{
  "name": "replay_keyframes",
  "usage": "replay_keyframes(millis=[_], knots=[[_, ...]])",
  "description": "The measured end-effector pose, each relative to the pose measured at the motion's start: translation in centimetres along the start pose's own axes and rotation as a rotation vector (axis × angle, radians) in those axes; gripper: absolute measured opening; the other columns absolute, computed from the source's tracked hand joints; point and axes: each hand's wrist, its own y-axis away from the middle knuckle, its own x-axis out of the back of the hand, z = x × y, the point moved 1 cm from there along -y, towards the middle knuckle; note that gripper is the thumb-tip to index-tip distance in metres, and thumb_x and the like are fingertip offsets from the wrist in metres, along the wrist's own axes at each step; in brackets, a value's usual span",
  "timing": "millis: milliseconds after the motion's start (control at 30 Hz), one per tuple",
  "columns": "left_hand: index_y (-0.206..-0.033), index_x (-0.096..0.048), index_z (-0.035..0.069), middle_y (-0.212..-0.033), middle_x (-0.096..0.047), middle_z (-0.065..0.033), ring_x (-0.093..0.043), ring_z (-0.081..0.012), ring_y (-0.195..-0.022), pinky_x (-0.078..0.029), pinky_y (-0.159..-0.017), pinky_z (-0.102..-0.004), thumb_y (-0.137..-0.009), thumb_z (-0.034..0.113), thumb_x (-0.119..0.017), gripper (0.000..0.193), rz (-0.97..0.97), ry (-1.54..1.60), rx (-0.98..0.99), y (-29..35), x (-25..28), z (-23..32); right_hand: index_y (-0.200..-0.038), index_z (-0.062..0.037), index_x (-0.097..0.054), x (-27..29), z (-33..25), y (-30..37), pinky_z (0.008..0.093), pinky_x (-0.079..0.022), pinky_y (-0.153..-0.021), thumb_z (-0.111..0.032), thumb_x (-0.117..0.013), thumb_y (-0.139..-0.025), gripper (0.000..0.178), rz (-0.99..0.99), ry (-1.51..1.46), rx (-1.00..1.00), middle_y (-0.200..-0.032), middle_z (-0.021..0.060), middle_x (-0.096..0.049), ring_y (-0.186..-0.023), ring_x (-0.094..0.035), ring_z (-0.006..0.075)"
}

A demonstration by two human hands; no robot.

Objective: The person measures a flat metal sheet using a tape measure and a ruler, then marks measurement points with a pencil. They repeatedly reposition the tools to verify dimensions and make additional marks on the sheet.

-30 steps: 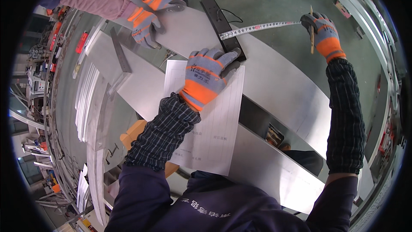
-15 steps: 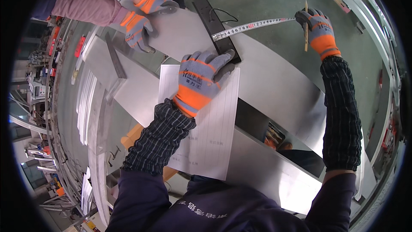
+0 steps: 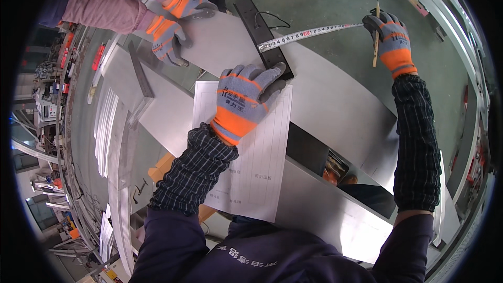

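My left hand (image 3: 239,99), in a grey and orange work glove, grips the near end of a long black bar-shaped housing (image 3: 254,21), with a printed paper sheet (image 3: 260,173) under the palm. The housing lies across a wide silvery metal panel (image 3: 335,89), and a thin black cable loops from it. Out to the right, my gloved right hand (image 3: 387,34) is closed on a tape measure, whose case I cannot make out, and also on a pencil (image 3: 375,52). The white tape blade (image 3: 309,32) stretches from that hand to the housing, its end lying across the housing's top.
At the upper left, a co-worker's gloved hands (image 3: 168,39) rest on the panel's far end. A second metal panel (image 3: 314,199) lies nearer me. An angled metal strip (image 3: 139,71) sits at left, beside stacked white profiles (image 3: 106,131). Shelving and tools line the far left.
My right hand has shifted slightly right and down with the tape and pencil; the pencil has tilted a little. My left hand and the co-worker's hands stay nearly in place.
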Motion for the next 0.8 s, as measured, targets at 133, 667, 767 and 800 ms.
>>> replay_keyframes(millis=[133, 667, 767, 800], knots=[[-0.126, -0.078, 0.019, -0.094, -0.072, -0.0083, -0.065, -0.0304, -0.089, -0.049, -0.081, -0.0449, -0.088, 0.029, -0.083, 0.039, 0.012, 0.009, 0.000, 0.16, -0.14, -0.17, -0.116, -0.0199, -0.075, 0.55, -0.29, 0.26, 0.0456, -0.051, -0.101, -0.012, -0.071, -0.093, 0.024, -0.016, 0.011, 0.003, -0.125, 0.0077, -0.071, -0.117, -0.064, 0.0359], [-0.126, -0.073, 0.013, -0.092, -0.071, -0.0083, -0.066, -0.0285, -0.086, -0.050, -0.081, -0.0441, -0.085, 0.026, -0.088, 0.046, 0.042, 0.046, -0.007, 0.25, -0.34, -0.53, -0.116, -0.0186, -0.076, 0.13, -0.03, 0.69, 0.0446, -0.052, -0.100, -0.015, -0.072, -0.093, 0.023, 0.018, -0.004, 0.004, -0.124, 0.0074, -0.072, -0.118, -0.065, 0.0357], [-0.122, -0.069, 0.007, -0.089, -0.070, -0.0080, -0.067, -0.0250, -0.079, -0.053, -0.074, -0.0401, -0.081, 0.022, -0.092, 0.049, 0.065, 0.148, 0.080, 0.38, -0.52, -0.78, -0.116, -0.0190, -0.076, 0.28, -0.25, 0.68, 0.0443, -0.052, -0.101, -0.015, -0.072, -0.093, 0.023, -0.015, -0.013, -0.009, -0.124, 0.0071, -0.072, -0.119, -0.064, 0.0354], [-0.120, -0.067, 0.005, -0.088, -0.070, -0.0079, -0.067, -0.0236, -0.077, -0.053, -0.071, -0.0384, -0.080, 0.020, -0.093, 0.050, 0.069, 0.191, 0.123, 0.40, -0.56, -0.78, -0.116, -0.0192, -0.076, 0.35, -0.21, 0.71, 0.0444, -0.052, -0.101, -0.015, -0.072, -0.093, 0.023, -0.022, -0.021, -0.010, -0.124, 0.0071, -0.072, -0.119, -0.064, 0.0354]])
